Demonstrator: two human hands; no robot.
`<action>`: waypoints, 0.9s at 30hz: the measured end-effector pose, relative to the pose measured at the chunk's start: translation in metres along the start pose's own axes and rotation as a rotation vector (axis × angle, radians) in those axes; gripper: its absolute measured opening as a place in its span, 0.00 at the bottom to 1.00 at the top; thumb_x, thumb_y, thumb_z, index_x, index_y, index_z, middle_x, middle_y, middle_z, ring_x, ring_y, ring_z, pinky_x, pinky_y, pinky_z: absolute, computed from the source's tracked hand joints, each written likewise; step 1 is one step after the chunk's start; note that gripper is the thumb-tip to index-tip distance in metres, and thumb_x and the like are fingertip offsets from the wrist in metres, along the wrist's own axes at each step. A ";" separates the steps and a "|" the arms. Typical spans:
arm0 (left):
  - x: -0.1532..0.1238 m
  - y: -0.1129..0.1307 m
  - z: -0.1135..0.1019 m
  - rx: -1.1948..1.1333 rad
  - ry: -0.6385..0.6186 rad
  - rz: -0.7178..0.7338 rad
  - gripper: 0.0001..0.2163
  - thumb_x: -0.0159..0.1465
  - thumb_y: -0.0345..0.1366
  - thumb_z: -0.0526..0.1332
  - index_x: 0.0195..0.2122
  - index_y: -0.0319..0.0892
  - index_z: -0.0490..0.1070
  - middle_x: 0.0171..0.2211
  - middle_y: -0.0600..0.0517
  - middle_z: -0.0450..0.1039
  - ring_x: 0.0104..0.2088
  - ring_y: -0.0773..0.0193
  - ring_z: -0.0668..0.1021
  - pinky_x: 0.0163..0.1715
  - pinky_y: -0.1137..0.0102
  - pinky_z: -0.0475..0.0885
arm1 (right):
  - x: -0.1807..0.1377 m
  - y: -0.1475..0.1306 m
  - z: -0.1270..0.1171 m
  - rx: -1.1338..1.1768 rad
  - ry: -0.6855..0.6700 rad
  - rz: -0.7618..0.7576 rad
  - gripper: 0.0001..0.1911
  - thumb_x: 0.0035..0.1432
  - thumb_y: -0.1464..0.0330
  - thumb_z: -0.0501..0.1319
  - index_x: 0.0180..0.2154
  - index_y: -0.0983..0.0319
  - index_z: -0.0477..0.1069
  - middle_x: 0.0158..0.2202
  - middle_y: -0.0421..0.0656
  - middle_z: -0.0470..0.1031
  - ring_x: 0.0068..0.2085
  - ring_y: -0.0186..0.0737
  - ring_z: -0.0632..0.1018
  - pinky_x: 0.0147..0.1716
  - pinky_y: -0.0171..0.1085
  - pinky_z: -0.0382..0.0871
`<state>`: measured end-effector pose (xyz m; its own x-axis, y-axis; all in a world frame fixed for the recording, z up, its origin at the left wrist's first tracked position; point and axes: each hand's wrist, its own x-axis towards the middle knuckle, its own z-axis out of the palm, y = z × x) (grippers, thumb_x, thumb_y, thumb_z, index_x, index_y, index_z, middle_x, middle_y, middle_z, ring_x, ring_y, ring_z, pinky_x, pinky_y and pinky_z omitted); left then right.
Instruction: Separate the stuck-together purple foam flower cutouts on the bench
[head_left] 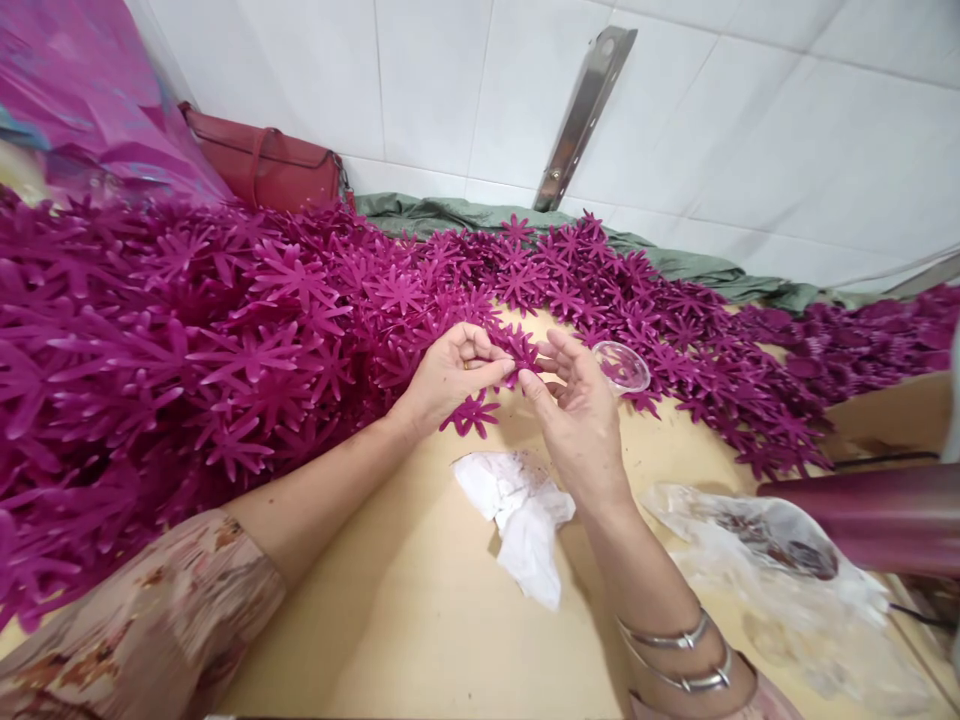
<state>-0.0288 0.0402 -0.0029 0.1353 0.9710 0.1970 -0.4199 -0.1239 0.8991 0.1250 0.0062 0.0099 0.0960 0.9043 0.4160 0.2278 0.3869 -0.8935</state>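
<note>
My left hand (450, 372) and my right hand (577, 405) meet over the tan table (390, 610). Both pinch one magenta plastic flower piece (523, 352) between thumb and fingers. Another flower piece (471, 413) lies on the table just below my left hand. A huge heap of the same magenta flower pieces (187, 350) fills the left and the back of the table. A small clear plastic cup (622, 366) stands right behind my right hand. My right wrist wears silver bangles.
A crumpled white cloth (521, 515) lies between my forearms. A clear plastic bag (780, 570) lies at the right, next to a dark purple roll (877, 515). A red bag (270, 165), green cloth (465, 215) and metal bracket (585, 115) sit by the white tiled wall.
</note>
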 end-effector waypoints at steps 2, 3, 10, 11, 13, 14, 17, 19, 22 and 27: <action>0.000 0.001 0.000 -0.003 -0.024 0.003 0.19 0.54 0.32 0.75 0.33 0.42 0.62 0.29 0.57 0.77 0.26 0.73 0.79 0.30 0.77 0.74 | 0.000 -0.002 -0.002 -0.040 -0.022 -0.003 0.22 0.59 0.62 0.68 0.55 0.58 0.72 0.56 0.51 0.75 0.50 0.45 0.79 0.48 0.46 0.79; 0.000 0.002 0.000 -0.006 -0.040 0.003 0.19 0.54 0.32 0.75 0.33 0.42 0.62 0.29 0.57 0.77 0.26 0.73 0.78 0.30 0.77 0.74 | 0.000 -0.003 -0.003 -0.077 -0.032 -0.019 0.20 0.60 0.62 0.67 0.53 0.58 0.73 0.55 0.51 0.75 0.50 0.45 0.78 0.47 0.45 0.79; -0.003 0.007 0.003 0.125 0.003 0.151 0.14 0.59 0.34 0.72 0.36 0.42 0.65 0.31 0.57 0.75 0.31 0.71 0.81 0.36 0.75 0.76 | 0.005 -0.011 -0.015 -0.412 -0.067 -0.196 0.10 0.64 0.67 0.60 0.45 0.59 0.77 0.45 0.48 0.80 0.45 0.46 0.79 0.46 0.46 0.75; -0.003 0.008 0.004 0.166 0.018 0.186 0.13 0.61 0.34 0.72 0.36 0.42 0.65 0.31 0.56 0.74 0.32 0.70 0.82 0.37 0.74 0.76 | 0.006 -0.012 -0.017 -0.448 -0.078 -0.194 0.10 0.64 0.69 0.59 0.45 0.60 0.76 0.43 0.47 0.80 0.43 0.45 0.79 0.45 0.45 0.74; -0.003 0.013 0.005 0.270 0.045 0.230 0.10 0.63 0.35 0.69 0.37 0.43 0.66 0.30 0.56 0.74 0.32 0.68 0.82 0.36 0.74 0.75 | 0.006 -0.012 -0.022 -0.531 -0.119 -0.176 0.12 0.64 0.71 0.57 0.46 0.60 0.76 0.40 0.46 0.82 0.40 0.45 0.80 0.43 0.44 0.73; -0.002 0.016 0.004 0.338 0.051 0.243 0.09 0.64 0.35 0.68 0.37 0.43 0.67 0.30 0.56 0.74 0.32 0.69 0.82 0.35 0.74 0.74 | 0.006 -0.013 -0.025 -0.592 -0.160 -0.168 0.13 0.64 0.72 0.56 0.45 0.60 0.77 0.39 0.46 0.82 0.39 0.45 0.80 0.43 0.44 0.73; 0.002 0.029 0.001 0.614 -0.079 0.247 0.04 0.63 0.30 0.66 0.37 0.42 0.72 0.29 0.55 0.75 0.29 0.69 0.78 0.32 0.75 0.71 | 0.003 -0.013 -0.031 -0.824 -0.354 -0.188 0.15 0.59 0.78 0.55 0.40 0.60 0.78 0.36 0.47 0.83 0.39 0.49 0.79 0.43 0.45 0.70; 0.005 0.038 -0.005 0.843 -0.281 0.217 0.06 0.59 0.26 0.66 0.36 0.42 0.76 0.30 0.54 0.77 0.29 0.68 0.77 0.32 0.74 0.70 | 0.000 -0.015 -0.034 -0.933 -0.463 -0.218 0.16 0.56 0.80 0.55 0.36 0.61 0.78 0.36 0.49 0.83 0.40 0.50 0.79 0.43 0.46 0.69; 0.008 0.048 -0.014 1.148 -0.501 0.216 0.10 0.53 0.26 0.70 0.36 0.45 0.80 0.32 0.54 0.77 0.29 0.66 0.76 0.32 0.72 0.68 | -0.001 -0.026 -0.037 -0.949 -0.436 -0.249 0.15 0.56 0.79 0.55 0.34 0.60 0.78 0.36 0.49 0.82 0.39 0.51 0.78 0.43 0.47 0.69; 0.009 0.047 -0.019 1.297 -0.624 0.343 0.07 0.55 0.30 0.72 0.35 0.42 0.80 0.35 0.49 0.75 0.36 0.60 0.77 0.37 0.68 0.69 | 0.010 -0.041 -0.051 -0.868 0.042 -0.256 0.17 0.63 0.75 0.52 0.44 0.60 0.78 0.45 0.52 0.81 0.48 0.54 0.77 0.51 0.50 0.67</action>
<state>-0.0642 0.0472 0.0339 0.6933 0.6563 0.2976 0.5208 -0.7418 0.4226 0.1656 -0.0099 0.0596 -0.0268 0.7956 0.6052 0.8961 0.2874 -0.3381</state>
